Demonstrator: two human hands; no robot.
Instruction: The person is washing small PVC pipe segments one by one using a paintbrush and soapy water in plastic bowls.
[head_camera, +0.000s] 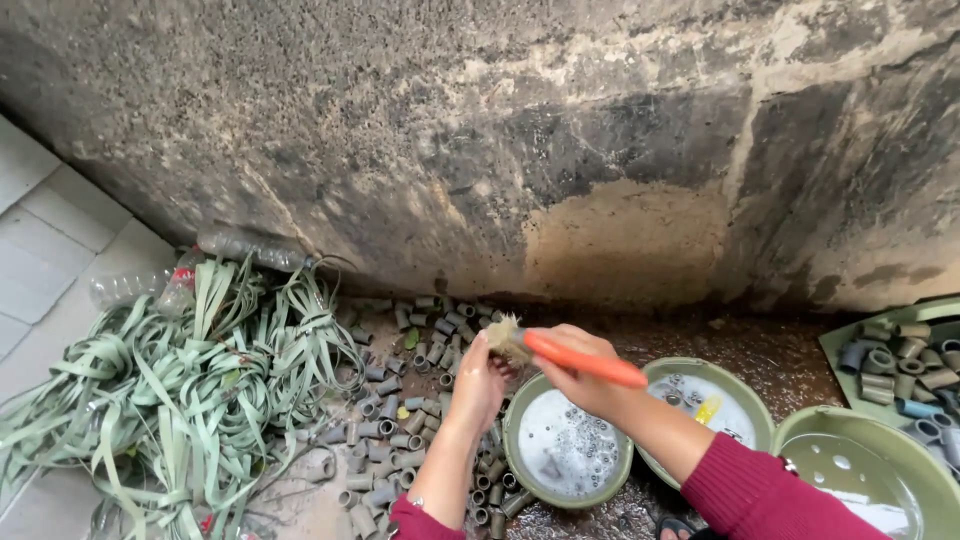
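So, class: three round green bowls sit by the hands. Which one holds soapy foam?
The leftmost bowl, directly under the brush: white suds cover its water. The middle bowl shows only scattered bubbles; the rightmost has none.

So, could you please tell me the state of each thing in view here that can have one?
Right hand: closed around the orange-handled brush, bristles at the left hand.
Left hand: fingers curled; whether it holds anything cannot be told.
Middle bowl: holds foamy water.
Second bowl: holds soapy water and small pieces.
Right basin: holds little but shallow water.
Grey tubes: scattered on the wet ground.
Green straps: tangled in a heap.
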